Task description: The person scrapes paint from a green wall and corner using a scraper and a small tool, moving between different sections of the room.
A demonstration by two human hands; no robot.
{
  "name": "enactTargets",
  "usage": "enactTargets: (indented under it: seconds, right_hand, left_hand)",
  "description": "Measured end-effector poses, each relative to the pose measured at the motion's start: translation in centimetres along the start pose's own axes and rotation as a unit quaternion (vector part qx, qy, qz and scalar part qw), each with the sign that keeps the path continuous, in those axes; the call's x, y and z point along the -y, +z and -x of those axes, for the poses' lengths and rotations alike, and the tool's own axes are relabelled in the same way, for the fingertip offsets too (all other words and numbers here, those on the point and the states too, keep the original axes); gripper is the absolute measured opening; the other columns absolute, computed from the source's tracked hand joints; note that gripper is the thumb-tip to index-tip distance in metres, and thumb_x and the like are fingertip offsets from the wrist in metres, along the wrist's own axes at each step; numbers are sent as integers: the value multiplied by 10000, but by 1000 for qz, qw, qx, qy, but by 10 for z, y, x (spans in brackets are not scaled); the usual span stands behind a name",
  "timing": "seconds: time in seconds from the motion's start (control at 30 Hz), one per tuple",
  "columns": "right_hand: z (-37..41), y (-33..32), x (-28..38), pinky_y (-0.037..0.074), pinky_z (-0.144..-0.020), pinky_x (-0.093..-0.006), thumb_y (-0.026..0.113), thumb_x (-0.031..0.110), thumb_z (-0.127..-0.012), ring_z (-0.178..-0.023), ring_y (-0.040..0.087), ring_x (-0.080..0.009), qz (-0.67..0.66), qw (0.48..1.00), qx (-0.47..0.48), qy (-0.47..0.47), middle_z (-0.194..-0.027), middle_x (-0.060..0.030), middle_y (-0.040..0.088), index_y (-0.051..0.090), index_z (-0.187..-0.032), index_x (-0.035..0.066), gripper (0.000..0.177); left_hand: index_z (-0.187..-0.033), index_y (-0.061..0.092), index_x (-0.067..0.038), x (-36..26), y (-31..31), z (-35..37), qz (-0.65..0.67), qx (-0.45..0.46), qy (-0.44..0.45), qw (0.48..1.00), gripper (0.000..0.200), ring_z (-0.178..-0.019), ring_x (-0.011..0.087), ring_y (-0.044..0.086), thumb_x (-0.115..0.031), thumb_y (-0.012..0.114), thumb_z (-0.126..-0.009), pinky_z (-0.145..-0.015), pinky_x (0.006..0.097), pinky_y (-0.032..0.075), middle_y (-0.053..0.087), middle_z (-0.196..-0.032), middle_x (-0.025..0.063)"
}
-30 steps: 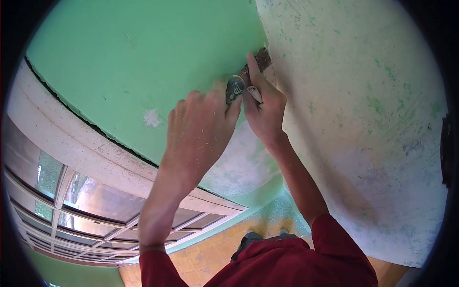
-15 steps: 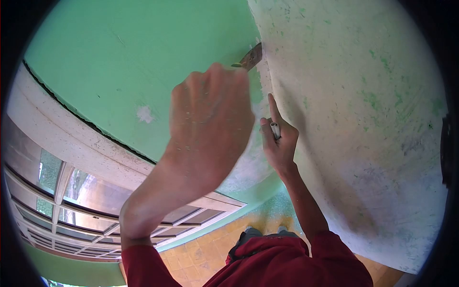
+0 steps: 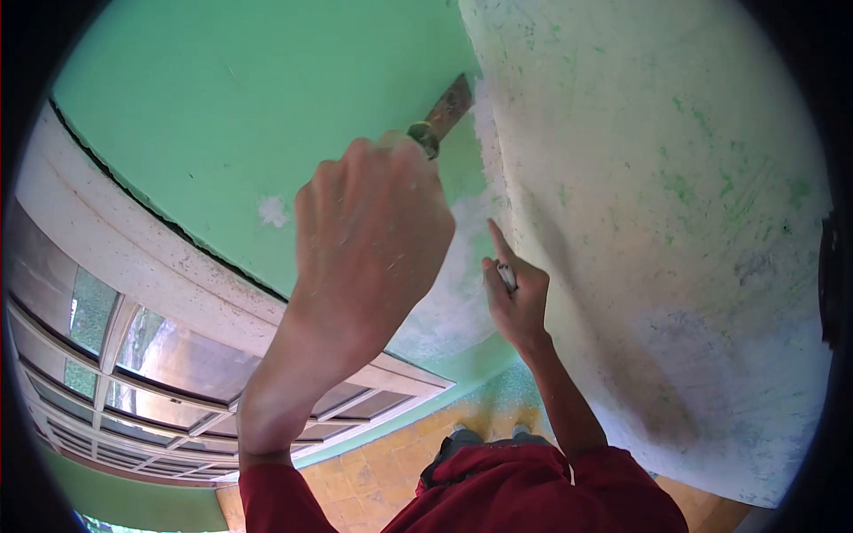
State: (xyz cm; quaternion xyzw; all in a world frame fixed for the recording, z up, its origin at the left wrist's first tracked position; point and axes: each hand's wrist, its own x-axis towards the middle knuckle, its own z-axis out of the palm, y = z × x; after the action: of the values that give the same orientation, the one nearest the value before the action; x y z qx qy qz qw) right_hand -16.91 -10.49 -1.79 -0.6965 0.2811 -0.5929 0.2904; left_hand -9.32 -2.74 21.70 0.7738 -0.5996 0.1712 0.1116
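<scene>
My left hand [image 3: 373,231] is a fist, back toward me, wrapped around the handle of a scraper [image 3: 450,105]. Its worn, rusty-looking blade points up and right, over the green wall [image 3: 267,98] beside a pale strip of bared wall at the corner. Most of the handle is hidden by the fingers. Lower and to the right is my right hand [image 3: 522,298], index finger stretched toward the corner. Its other fingers curl around a small white cylinder [image 3: 507,276], whose kind I cannot make out.
Right of the corner stands a whitish wall [image 3: 657,266] with green paint flecks. A white-framed paned window [image 3: 169,364] lies at lower left, below a ledge with a dark crack. Yellow tiles [image 3: 382,466] cover the floor around my feet.
The scraper has come away from the corner, moving left, and more of its handle shows. My left hand has shifted left and slightly down. My right hand has dropped a little along the corner.
</scene>
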Motion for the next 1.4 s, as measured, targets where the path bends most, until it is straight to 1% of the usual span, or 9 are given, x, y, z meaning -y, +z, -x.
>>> enactTargets:
  seconds: [0.37,0.43,0.67,0.73,1.13,1.17,1.27,1.37,1.4]
  right_hand:
    - [12,-8,3,316,-501,-256,596,-5,-871,-520,306,-90,-33,997,30,67,-577,-46,303,572,-1386,86,524]
    - [14,-8,3,272,-479,-249,565,17,-924,-523,266,-47,-49,995,43,77,-604,46,268,564,-1375,32,451]
    - [27,-2,6,329,-499,-278,584,12,-881,-516,314,-88,-46,993,63,84,-572,-50,307,578,-1378,82,502]
    - [30,-4,4,328,-499,-280,589,19,-885,-514,313,-91,-73,987,72,128,-571,-50,298,579,-1377,85,496]
    - [33,-8,17,308,-505,-264,604,60,-912,-563,298,-48,-67,981,52,172,-618,-31,249,625,-1317,56,405]
    - [25,-8,22,302,-510,-254,610,64,-915,-588,295,-32,-88,982,23,164,-606,12,289,652,-1279,40,368]
    - [-15,-20,59,314,-504,-229,562,148,-983,-585,338,-20,-254,944,-28,208,-695,70,543,548,-1379,-3,424]
    - [-47,-14,92,329,-522,-223,543,190,-1006,-590,360,-22,-328,923,-3,203,-742,45,572,458,-1455,17,489]
    - [-52,-11,101,350,-538,-243,563,227,-1002,-587,379,-35,-360,903,33,233,-741,35,555,597,-1301,-10,383]
  left_hand:
    - [-802,632,70,-2,-9,-6,-43,-68,29,996,319,-781,434,662,-208,575,-949,-735,522,506,629,-768,272]
    - [-782,633,74,-5,-2,-15,-49,-62,48,996,329,-751,437,665,-205,577,-947,-724,527,511,629,-764,279]
    - [-761,633,85,0,2,-4,-39,-66,45,996,333,-770,446,669,-186,565,-941,-718,529,518,639,-781,285]
    - [-637,613,36,2,13,-17,-33,-143,99,984,87,-594,389,670,12,579,-713,-500,420,522,611,-628,213]
    - [-643,657,7,-25,17,-3,31,-135,143,980,113,-661,355,708,3,593,-736,-536,406,549,639,-648,225]
    - [-790,611,66,-25,13,-6,49,-47,96,993,201,-751,483,644,-84,515,-883,-690,531,519,635,-719,276]
    - [-1041,579,72,1,28,11,122,-49,55,990,240,-842,476,641,-129,499,-939,-742,531,511,653,-814,286]
    - [-1267,454,67,8,54,43,176,-53,28,983,349,-902,479,628,-135,472,-983,-760,536,497,645,-906,304]
    - [-1267,454,67,6,63,52,179,-52,34,982,349,-902,479,628,-135,472,-983,-760,536,497,645,-906,304]
